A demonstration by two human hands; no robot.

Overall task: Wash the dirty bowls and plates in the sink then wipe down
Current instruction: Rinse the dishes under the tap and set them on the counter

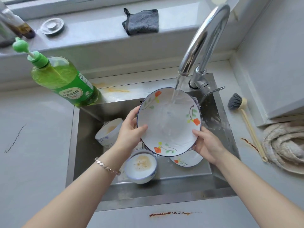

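Plate [167, 122] is held over the sink [85, 145], mid-frame, w/ both hands. Left grip [130, 130] pinches the rim at approx 9 o'clock, thumb on the face, fingers behind. Right grip [207, 143] pinches at approx 5 o'clock the same way. Holding by the edges prob keeps the face free for rinsing. Faucet [202, 40] arcs in from 1 o'clock and the water stream [176, 91] lands on the plate's 1 o'clock area. Plate looks tilted, likely so water sheets across and runs off into the basin; splash shows off the 3 o'clock rim.

Plate: white, thin blue rim line, orange flowers w/ green leaves at 11, 3 and 7 o'clock. Face wet and glossy, no food marks visible; looks near clean.

Below it, at 7 o'clock, a bowl [140, 166] w/ brownish residue, still dirty. Second bowl [109, 130] at 9 o'clock, leaning, also stained. Another flowered plate [185, 159] lies at 5 o'clock under the held one.

Soap bottle [65, 79] at 10 o'clock of the sink, brush [235, 102] on the table at 3 o'clock. Table stains [171, 213] at 6 o'clock not yet wiped.
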